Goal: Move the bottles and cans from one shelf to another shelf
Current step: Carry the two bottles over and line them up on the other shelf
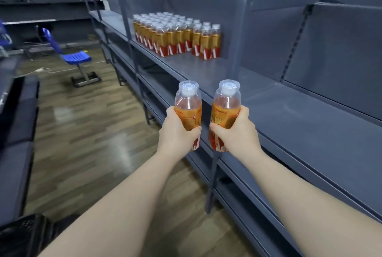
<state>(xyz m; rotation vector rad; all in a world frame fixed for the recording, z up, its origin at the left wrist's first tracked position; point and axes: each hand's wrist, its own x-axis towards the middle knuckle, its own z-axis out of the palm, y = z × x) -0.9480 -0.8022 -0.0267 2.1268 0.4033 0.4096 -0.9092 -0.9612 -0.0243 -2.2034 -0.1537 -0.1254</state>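
Two bottles are in transit, one in each hand, held in mid-air at the centre of the frame, just in front of the grey shelf (pixel 289 116) edge and touching nothing else. The left grip (pixel 177 130) wraps the left bottle (pixel 188 104) round its orange label, and the right grip (pixel 237 130) closes round the right bottle (pixel 226 104) the same way. A large block of matching bottles (pixel 177 35) stands in rows on the same shelf level, well apart, in the upper centre of the frame. Whether that block is the source or the destination cannot be told, so the task looks mid-way at best. Both held bottles stand upright, caps toward the top of the frame, their long axes near vertical with the tops splayed slightly apart.
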